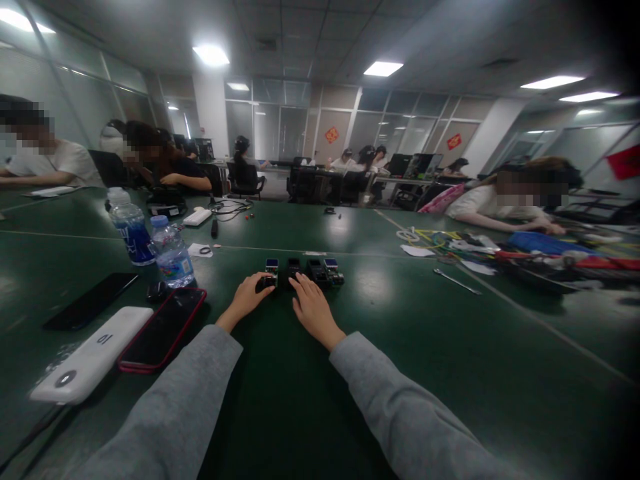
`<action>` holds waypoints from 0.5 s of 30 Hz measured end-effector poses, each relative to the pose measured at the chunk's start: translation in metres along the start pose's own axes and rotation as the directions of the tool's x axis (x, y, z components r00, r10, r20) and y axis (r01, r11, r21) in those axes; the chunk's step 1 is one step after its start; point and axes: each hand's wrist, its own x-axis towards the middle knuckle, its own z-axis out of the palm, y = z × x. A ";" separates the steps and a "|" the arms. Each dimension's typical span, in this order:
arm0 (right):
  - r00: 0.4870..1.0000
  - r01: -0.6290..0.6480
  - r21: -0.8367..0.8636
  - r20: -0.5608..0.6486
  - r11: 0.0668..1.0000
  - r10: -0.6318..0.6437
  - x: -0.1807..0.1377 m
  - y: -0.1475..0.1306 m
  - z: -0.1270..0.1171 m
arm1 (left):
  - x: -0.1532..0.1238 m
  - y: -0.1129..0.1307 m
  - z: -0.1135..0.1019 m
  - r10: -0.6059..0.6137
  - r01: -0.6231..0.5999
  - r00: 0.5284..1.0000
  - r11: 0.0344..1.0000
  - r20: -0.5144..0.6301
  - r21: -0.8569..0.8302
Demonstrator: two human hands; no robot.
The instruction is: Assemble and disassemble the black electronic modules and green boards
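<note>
On the green table ahead, several small electronic devices stand in a row. My left hand (245,299) pinches the lower part of the leftmost one, a small circuit module with a little screen (271,264), between thumb and fingers. My right hand (315,308) has its fingers stretched out, with the fingertips at the near edge of a small black device (294,265). I cannot tell whether they press on it. Just beyond those fingers sit another black device (315,269) and a second screened circuit module (332,265).
Left are water bottles (171,257), a black phone (93,300), a red-edged phone (165,331) and a white power bank (95,357) with a cable. Right lie a wrench (457,282) and a heap of cables (450,241). Other people sit around the table and behind.
</note>
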 end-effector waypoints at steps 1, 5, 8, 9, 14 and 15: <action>1.000 -0.002 0.005 -0.003 1.000 0.002 0.000 0.001 0.001 | 0.000 0.000 0.000 0.000 0.000 1.000 1.000 0.003 -0.002; 1.000 -0.006 0.035 -0.001 0.999 0.006 -0.001 0.003 0.001 | 0.000 -0.001 0.000 0.000 0.000 1.000 1.000 0.017 -0.006; 1.000 -0.009 0.049 0.008 0.999 0.009 -0.001 0.003 0.001 | 0.000 0.001 -0.001 -0.014 0.014 1.000 1.000 0.021 -0.001; 1.000 -0.009 0.052 0.008 0.999 0.008 -0.001 0.002 0.001 | 0.000 0.002 -0.001 -0.021 0.021 1.000 1.000 0.022 0.000; 1.000 -0.001 0.065 0.008 0.998 0.001 -0.001 0.003 0.001 | -0.002 0.007 -0.003 -0.034 0.034 0.999 0.999 0.027 0.002; 1.000 -0.003 0.069 0.009 0.998 0.002 -0.001 0.003 0.001 | -0.002 0.008 -0.003 -0.032 0.032 0.999 0.999 0.025 0.003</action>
